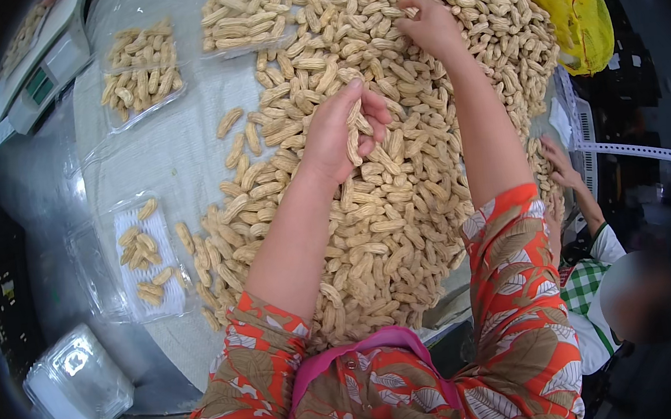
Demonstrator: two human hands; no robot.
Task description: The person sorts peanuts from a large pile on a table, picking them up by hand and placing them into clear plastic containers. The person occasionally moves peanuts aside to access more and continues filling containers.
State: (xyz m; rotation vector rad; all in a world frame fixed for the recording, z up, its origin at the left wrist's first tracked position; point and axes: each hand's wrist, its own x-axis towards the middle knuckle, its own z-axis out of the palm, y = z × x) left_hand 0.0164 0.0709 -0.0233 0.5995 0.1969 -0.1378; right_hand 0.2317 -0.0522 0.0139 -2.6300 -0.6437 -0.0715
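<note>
A broad heap of unshelled peanuts spreads over a pale cloth. Above the middle of the heap, my left hand is curled around a few peanuts, which show between thumb and fingers. My right hand reaches to the far part of the heap, thumb and forefinger at the peanuts there; whether it grips one is unclear. On the left, a clear plastic clamshell box lies open with a white foam liner and several peanuts inside.
Two filled clear boxes, one at far left and one at top centre, stand by a weighing scale. Stacked empty clamshells sit at lower left. A yellow mesh bag borders the heap. At right, another person's hand touches the peanuts.
</note>
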